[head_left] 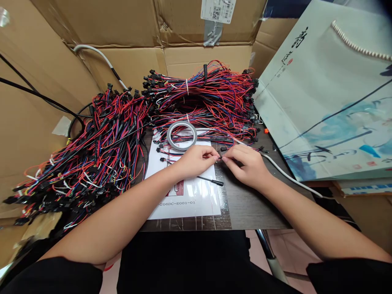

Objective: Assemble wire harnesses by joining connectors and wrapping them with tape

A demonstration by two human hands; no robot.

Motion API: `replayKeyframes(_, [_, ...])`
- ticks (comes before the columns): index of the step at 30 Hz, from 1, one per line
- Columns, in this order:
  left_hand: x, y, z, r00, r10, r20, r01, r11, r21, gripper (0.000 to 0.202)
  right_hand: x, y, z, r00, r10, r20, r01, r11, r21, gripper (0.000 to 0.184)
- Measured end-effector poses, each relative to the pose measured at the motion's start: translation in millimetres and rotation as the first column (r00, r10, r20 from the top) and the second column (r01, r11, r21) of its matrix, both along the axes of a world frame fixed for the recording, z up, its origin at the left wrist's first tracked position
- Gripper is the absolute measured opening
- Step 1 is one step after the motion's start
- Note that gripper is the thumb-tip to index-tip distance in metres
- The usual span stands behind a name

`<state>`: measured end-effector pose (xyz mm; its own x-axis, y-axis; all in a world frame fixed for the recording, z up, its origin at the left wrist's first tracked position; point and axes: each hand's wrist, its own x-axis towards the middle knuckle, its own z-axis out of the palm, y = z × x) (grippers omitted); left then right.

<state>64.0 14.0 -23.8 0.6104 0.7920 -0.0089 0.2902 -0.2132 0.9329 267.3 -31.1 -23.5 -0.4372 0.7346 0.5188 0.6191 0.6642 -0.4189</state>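
Fingertips of my left hand [197,159] and my right hand [246,165] meet in a pinch over the middle of the table. Between them shows a small dark piece of a wire harness [219,157]; its exact shape is mostly covered by the fingers. Under my left hand lies a printed sheet [190,208]. A thin cable with a black barrel plug [218,182] rests across the sheet's right edge. Small black connectors [162,159] on red and dark wires stick out to the left of my left hand. Just behind it lies a roll of grey tape [194,141].
Bundled wire harnesses [199,90] are stacked at the back, with a loose heap of harnesses [113,134] on the left. Cardboard [208,61] walls the back. A pale paper bag [330,106] stands at the right. A white cable [284,173] crosses the table [257,210].
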Motion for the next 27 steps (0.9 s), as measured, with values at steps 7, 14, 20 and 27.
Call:
replayKeyframes(7, [-0.8,-1.6,-2.3,0.999,0.011,-0.031,-0.006,0.987,0.161,0.017,-3.4,-1.7,-1.9,0.994,-0.091,-0.060,0.090,0.996,-0.019,0.007])
replayKeyframes(14, [-2.8,-4.4,-2.7,0.990,0.031,-0.140,0.028,0.916,0.400,0.013,-8.0,-5.8,-3.8,0.979,-0.204,0.021,0.206,0.974,-0.094,0.012])
replayKeyframes(20, [-2.6,-6.9,-2.6,0.979,0.043,-0.199,0.050,0.898,0.436,0.016,-10.3,-7.5,-5.6,0.952,-0.277,0.129,0.292,0.949,-0.115,0.017])
replayKeyframes(27, [-1.2,-9.7,-1.7,0.968,0.076,-0.241,0.039,0.898,0.439,0.018,-7.1,-4.3,-8.3,0.948,-0.247,0.202,0.270,0.959,-0.093,0.022])
